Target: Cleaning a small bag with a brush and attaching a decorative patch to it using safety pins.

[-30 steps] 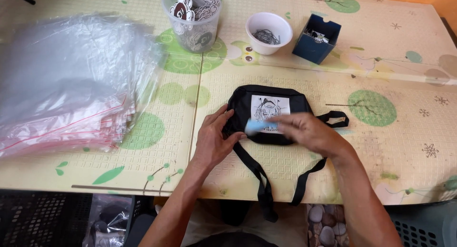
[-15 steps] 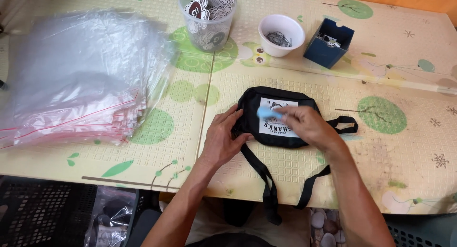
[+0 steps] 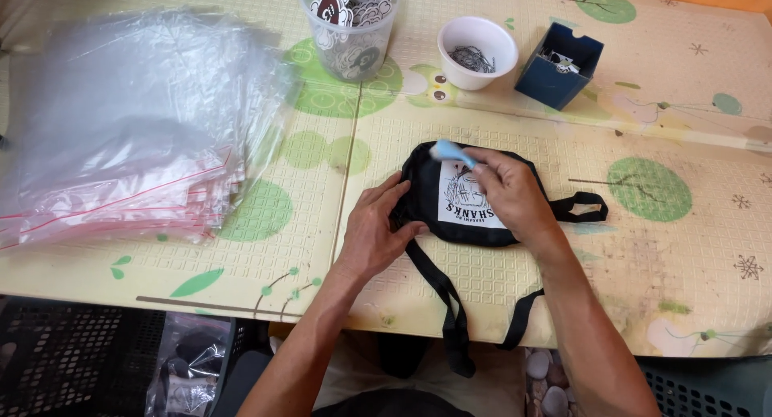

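Small black fabric bag with a white printed patch (image 3: 458, 193) lay flat on the patterned desk (image 3: 683, 248), straps hanging off the near edge. Left hand (image 3: 376, 234) pressed flat on its left end, fingers open. Right hand (image 3: 508, 190) pinched a light-blue brush (image 3: 452, 152) at the bag's top edge.

Seen from above: black bag (image 3: 462, 200) with white printed patch lying flat on table (image 3: 659, 248), straps trailing over near edge. Left hand (image 3: 376, 232) pressing bag's left end. Right hand (image 3: 508, 193) resting on patch, fingers (image 3: 482, 164) pinching small light-blue tool (image 3: 450, 151) at bag's top edge. Stack of clear zip bags (image 3: 121, 135) well left. Clear cup (image 3: 350, 27), white bowl (image 3: 478, 52), blue box (image 3: 559, 65) along far side.
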